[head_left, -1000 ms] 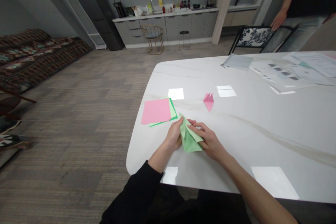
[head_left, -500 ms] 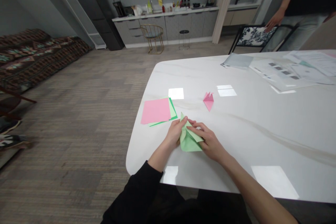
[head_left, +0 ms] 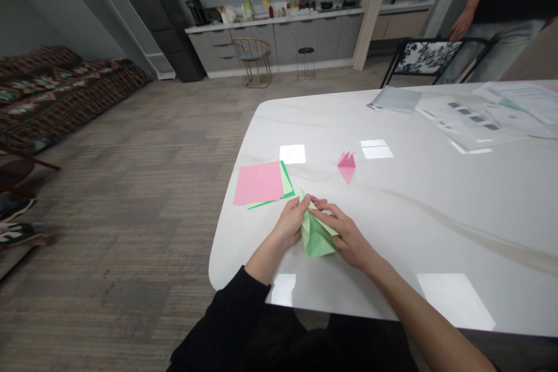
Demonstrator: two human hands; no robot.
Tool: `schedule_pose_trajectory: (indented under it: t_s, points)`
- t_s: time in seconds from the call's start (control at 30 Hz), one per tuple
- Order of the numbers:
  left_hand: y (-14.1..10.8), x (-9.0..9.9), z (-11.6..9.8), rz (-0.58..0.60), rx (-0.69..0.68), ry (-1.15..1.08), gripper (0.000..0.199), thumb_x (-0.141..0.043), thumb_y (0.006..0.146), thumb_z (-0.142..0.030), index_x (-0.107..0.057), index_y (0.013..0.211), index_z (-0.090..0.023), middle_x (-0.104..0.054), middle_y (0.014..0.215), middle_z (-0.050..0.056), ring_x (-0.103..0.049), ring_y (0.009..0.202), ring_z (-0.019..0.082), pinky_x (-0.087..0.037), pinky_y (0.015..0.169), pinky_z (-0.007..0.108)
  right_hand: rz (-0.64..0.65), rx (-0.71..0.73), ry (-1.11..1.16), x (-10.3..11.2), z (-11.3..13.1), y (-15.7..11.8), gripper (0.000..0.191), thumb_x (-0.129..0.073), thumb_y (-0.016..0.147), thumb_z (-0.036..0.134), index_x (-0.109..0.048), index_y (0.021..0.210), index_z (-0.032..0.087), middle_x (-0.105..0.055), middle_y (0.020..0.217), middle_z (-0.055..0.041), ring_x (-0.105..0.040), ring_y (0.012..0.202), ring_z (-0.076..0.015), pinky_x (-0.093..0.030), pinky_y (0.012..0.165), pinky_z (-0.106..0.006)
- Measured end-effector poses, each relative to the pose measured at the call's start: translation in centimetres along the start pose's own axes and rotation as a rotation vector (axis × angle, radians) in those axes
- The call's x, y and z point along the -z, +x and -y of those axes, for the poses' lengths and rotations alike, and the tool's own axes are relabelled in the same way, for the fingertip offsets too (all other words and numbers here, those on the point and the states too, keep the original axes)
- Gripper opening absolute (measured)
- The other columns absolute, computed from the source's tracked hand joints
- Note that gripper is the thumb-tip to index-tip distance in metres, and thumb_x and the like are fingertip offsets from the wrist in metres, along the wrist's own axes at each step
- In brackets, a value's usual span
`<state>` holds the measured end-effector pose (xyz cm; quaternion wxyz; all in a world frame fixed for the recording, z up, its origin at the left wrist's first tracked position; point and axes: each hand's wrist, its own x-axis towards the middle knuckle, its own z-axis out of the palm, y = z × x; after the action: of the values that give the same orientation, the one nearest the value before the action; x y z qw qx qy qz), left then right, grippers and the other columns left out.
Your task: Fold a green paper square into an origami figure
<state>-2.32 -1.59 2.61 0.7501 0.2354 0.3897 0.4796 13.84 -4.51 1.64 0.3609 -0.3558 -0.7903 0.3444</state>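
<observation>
A pale green folded paper (head_left: 314, 239) is held just above the white marble table (head_left: 392, 232), pinched from both sides. My left hand (head_left: 288, 222) grips its left flap, and my right hand (head_left: 344, 238) presses its right side, fingertips near the top. To the upper left lies a square pink sheet (head_left: 258, 183) on top of green sheets (head_left: 285, 183). A small folded pink paper figure (head_left: 346, 166) stands apart, beyond my hands. The green paper's lower layers are partly hidden by my fingers.
Printed papers (head_left: 466, 119) and a grey-blue sheet (head_left: 396, 98) lie at the far right of the table. Beyond it, a person (head_left: 492, 17) stands with a hand on a patterned chair (head_left: 427, 57). The table's rounded corner and edge lie to my left, above a carpeted floor.
The green paper has turned slightly, and its flaps have come closer together between my hands. The standing person's hand has moved down and to the right.
</observation>
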Motion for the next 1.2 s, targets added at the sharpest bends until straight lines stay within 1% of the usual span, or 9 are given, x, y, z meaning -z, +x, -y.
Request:
schedule_pose_trajectory:
  t_s: [0.23, 0.43, 0.63, 0.87, 0.97, 1.03, 1.07, 1.13, 1.2]
  points:
    - [-0.2, -0.3, -0.1, -0.004, 0.007, -0.041, 0.019, -0.066, 0.087, -0.03, -0.064, 0.085, -0.011, -0.071, 0.111, 0.019, -0.071, 0.088, 0.022, -0.051, 0.095, 0.042, 0.013, -0.004, 0.028, -0.2, 0.1, 0.0, 0.058, -0.038, 0.09, 0.006, -0.051, 0.14, 0.033, -0.046, 0.137, -0.0097, -0.048, 0.127, -0.0239, -0.045, 0.102, -0.042]
    - [-0.5, -0.3, -0.6, 0.015, 0.036, -0.07, 0.016, -0.066, 0.087, -0.026, -0.065, 0.086, -0.01, -0.069, 0.115, 0.019, -0.07, 0.096, 0.025, -0.049, 0.098, 0.043, 0.011, -0.008, 0.061, 0.0, 0.5, 0.1, 0.049, -0.039, 0.095, 0.013, -0.052, 0.139, 0.032, -0.046, 0.138, -0.0094, -0.044, 0.131, -0.0239, -0.042, 0.105, -0.043]
    - [-0.4, -0.1, -0.8, 0.021, 0.026, -0.08, 0.017, -0.069, 0.084, -0.026, -0.067, 0.084, -0.009, -0.07, 0.113, 0.019, -0.067, 0.106, 0.028, -0.049, 0.1, 0.044, 0.019, -0.009, 0.043, 0.0, 0.7, 0.1, 0.049, -0.039, 0.095, 0.015, -0.05, 0.14, 0.032, -0.047, 0.139, -0.0097, -0.045, 0.13, -0.0259, -0.044, 0.103, -0.045]
    - [0.0, 0.0, -0.4, -0.037, -0.021, -0.016, 0.03, -0.073, 0.079, -0.039, -0.071, 0.08, -0.009, -0.074, 0.099, 0.017, -0.071, 0.085, 0.025, -0.052, 0.093, 0.044, 0.03, -0.014, 0.03, -0.1, 0.8, 0.1, 0.055, -0.04, 0.091, 0.009, -0.052, 0.139, 0.033, -0.047, 0.137, -0.0099, -0.043, 0.133, -0.0273, -0.043, 0.104, -0.046]
    - [-0.1, -0.1, -0.8, -0.083, -0.058, 0.044, 0.033, -0.074, 0.077, -0.042, -0.073, 0.08, -0.009, -0.074, 0.095, 0.016, -0.07, 0.086, 0.026, -0.053, 0.089, 0.042, 0.085, -0.05, 0.081, 0.4, 1.4, 0.2, 0.044, -0.051, 0.092, 0.023, -0.055, 0.136, 0.032, -0.044, 0.141, -0.01, -0.048, 0.127, -0.0284, -0.044, 0.103, -0.045]
    - [-0.3, -0.2, -1.2, -0.115, -0.077, 0.087, 0.033, -0.073, 0.077, -0.042, -0.074, 0.081, -0.009, -0.074, 0.096, 0.016, -0.07, 0.089, 0.028, -0.053, 0.087, 0.04, 0.14, -0.095, 0.198, 1.0, 1.9, 0.2, 0.043, -0.059, 0.09, 0.041, -0.059, 0.131, 0.031, -0.039, 0.145, -0.0093, -0.049, 0.126, -0.0291, -0.047, 0.1, -0.042]
    - [-0.4, -0.2, -1.3, -0.118, -0.077, 0.105, 0.034, -0.073, 0.077, -0.042, -0.075, 0.083, -0.009, -0.074, 0.097, 0.017, -0.069, 0.091, 0.029, -0.053, 0.086, 0.04, 0.144, -0.117, 0.297, 1.2, 2.0, 0.3, 0.044, -0.057, 0.089, 0.05, -0.061, 0.128, 0.029, -0.037, 0.148, -0.0089, -0.045, 0.13, -0.0301, -0.05, 0.095, -0.04]
    - [-0.6, -0.3, -1.5, -0.076, -0.049, 0.131, 0.035, -0.072, 0.077, -0.042, -0.076, 0.088, -0.009, -0.073, 0.102, 0.018, -0.069, 0.095, 0.031, -0.053, 0.085, 0.04, 0.076, -0.18, 0.493, 1.5, 2.1, 0.5, 0.05, -0.042, 0.093, 0.06, -0.062, 0.124, 0.026, -0.042, 0.145, -0.01, -0.047, 0.129, -0.0289, -0.052, 0.091, -0.038]
    - [-0.7, -0.4, -1.4, 0.009, -0.026, 0.146, 0.035, -0.074, 0.076, -0.041, -0.077, 0.091, -0.009, -0.071, 0.111, 0.019, -0.067, 0.1, 0.032, -0.052, 0.087, 0.04, -0.037, -0.295, 0.59, 1.3, 1.9, 0.8, 0.046, -0.042, 0.095, 0.057, -0.063, 0.118, 0.023, -0.058, 0.127, -0.0103, -0.059, 0.111, -0.0246, -0.052, 0.088, -0.037]
